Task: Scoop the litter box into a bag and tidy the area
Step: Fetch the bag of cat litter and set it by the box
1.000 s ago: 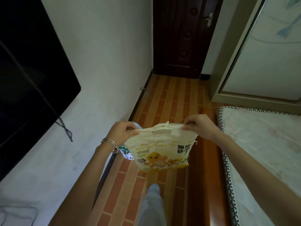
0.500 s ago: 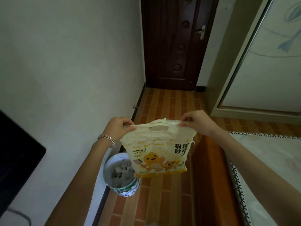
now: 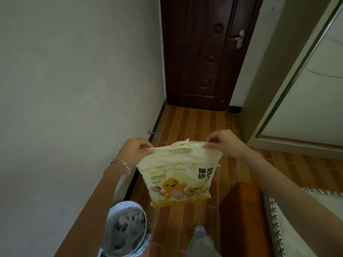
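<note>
Over on the left there's just the pale wall (image 3: 74,89), and low against it a round white bucket (image 3: 128,203) stands on the floor with crumpled grey stuff inside. I can't tell what it is.

Now the left hand (image 3: 134,151), thin bangles (image 3: 121,164) on the wrist: fingers curled tight, thumb pressed against them, pinching the top left corner of the litter bag (image 3: 178,175). That's a firm pinch, nothing loose about it.

The bag hangs in the air between both hands, clear of the brick-pattern floor (image 3: 194,127), up and to the right of the bucket and not touching it. It's pale yellow with a cartoon creature and "BENTONITE CAT LITTER" printed on the front. The top edge is pulled taut, a cut-out carry slot sits in the middle of it, and the bottom edge tilts slightly.

Behind it, at the end of the passage, is a dark wooden door (image 3: 204,52), closed. Below the bag, a foot (image 3: 200,230) pokes into view.

The right hand (image 3: 225,142) takes the top right corner, thumb and fingertips nipped together on the plastic, the other fingers bent.

Further right there's a wooden ledge (image 3: 241,210), then a pale mat (image 3: 297,229) with a stitched edge, and a sliding panel (image 3: 315,99) above.
</note>
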A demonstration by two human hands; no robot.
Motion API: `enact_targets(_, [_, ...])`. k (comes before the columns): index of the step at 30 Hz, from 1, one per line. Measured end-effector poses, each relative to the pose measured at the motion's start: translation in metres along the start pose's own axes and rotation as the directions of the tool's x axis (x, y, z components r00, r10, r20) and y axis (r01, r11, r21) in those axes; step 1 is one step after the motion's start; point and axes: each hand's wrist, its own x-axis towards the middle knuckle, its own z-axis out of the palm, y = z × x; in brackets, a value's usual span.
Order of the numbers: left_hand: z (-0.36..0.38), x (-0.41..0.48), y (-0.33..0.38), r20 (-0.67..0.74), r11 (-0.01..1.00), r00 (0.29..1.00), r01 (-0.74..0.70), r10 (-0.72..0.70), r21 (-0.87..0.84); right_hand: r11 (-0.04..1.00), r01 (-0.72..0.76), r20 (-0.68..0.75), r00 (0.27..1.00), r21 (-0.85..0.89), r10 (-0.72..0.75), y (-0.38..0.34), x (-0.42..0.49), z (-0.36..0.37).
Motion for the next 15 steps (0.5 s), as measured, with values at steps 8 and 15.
enact_targets(8, [0.015,0.135,0.018,-0.061,0.996,0.995,0.080,-0.082,-0.025,0.998,0.065,0.053,0.996,0.005,-0.065,0.073,0.129,-0.068])
enact_targets(15, [0.032,0.216,0.004,-0.055,0.985,0.986,0.151,-0.155,-0.081,0.995,0.103,0.094,0.990,0.002,-0.103,0.123,0.222,-0.085])
